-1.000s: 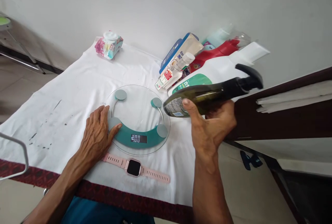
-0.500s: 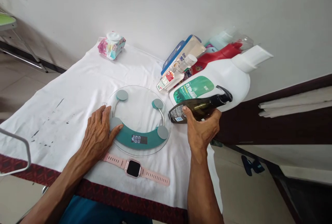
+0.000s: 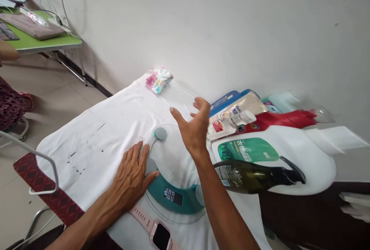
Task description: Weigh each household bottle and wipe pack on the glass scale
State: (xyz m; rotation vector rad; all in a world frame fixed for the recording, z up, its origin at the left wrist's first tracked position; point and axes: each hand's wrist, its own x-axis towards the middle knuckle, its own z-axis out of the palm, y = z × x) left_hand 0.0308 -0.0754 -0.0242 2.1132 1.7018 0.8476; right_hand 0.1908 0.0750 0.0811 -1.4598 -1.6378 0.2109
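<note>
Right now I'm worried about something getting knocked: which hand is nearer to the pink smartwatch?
Left. The left hand rests at the edge of the glass bathroom scale, just beyond the pink smartwatch; the right hand is raised, open, farther off toward the wall.

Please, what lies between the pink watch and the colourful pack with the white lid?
In the head view, the round glass scale lies between the pink watch and the colourful pack, with white cloth beyond the scale.

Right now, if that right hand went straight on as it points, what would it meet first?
Probably the pink-and-white packet: the right hand and forearm roughly line up with it across the white cloth. Height is unclear, so it might pass above.
</note>
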